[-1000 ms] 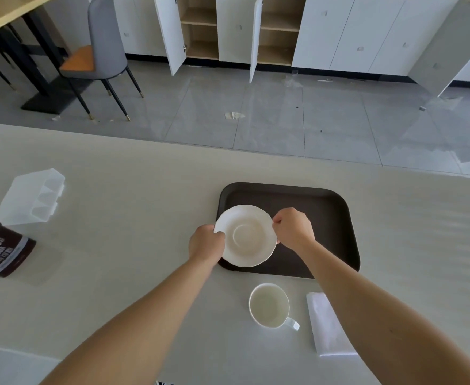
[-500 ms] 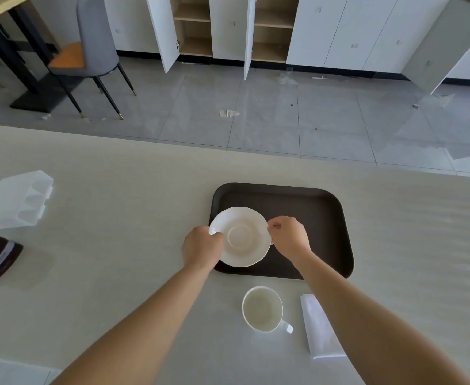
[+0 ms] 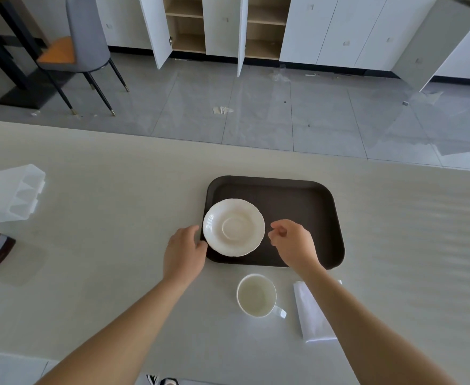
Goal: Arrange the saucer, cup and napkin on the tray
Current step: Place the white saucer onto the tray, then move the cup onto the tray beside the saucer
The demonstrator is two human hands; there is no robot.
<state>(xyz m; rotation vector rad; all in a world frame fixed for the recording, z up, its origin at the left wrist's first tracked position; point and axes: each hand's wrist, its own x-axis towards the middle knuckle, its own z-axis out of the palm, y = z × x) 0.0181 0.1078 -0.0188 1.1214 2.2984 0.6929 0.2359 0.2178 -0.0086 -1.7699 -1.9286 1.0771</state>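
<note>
The saucer point(image 3: 233, 227) lies flat in the tray's point(image 3: 311, 207) near-left corner, between both hands. The left hand point(image 3: 183, 252) and right hand point(image 3: 292, 244) flank it, each grip released. The cup point(image 3: 256, 295) and napkin point(image 3: 313, 315) sit on the bench point(image 3: 103, 245) by its near edge.

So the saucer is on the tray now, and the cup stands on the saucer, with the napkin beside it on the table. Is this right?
Not quite. The head view shows the cup on the table, in front of the tray, not on the saucer. The saucer is on the tray, bare, and the napkin lies beside the cup.
</note>
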